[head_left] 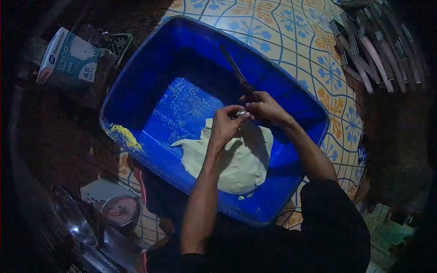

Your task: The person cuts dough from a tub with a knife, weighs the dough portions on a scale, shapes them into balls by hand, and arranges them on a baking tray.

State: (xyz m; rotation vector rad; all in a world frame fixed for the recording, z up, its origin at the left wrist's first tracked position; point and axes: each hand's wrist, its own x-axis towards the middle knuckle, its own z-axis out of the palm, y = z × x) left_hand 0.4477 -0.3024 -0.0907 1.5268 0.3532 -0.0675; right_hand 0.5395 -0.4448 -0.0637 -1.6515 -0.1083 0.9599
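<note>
A large blue tub [177, 102] stands on the tiled floor, with a pale, creamy mass [239, 166] spread over its bottom. Above the mass, my left hand [227, 123] pinches something small and whitish at the fingertips. Close beside it on the right, my right hand [266, 108] is closed around the handle of a knife [234, 66], whose long blade points up and away to the left. The two hands almost meet. What exactly the small whitish thing is cannot be made out.
Yellow residue [125, 138] clings to the tub's left rim. At the upper left is a printed box [75, 57]. A scale [119, 210] and a metal bowl [75, 218] lie at the lower left. Stacked metal pans [378, 48] are at the upper right, beside the patterned floor [327, 68].
</note>
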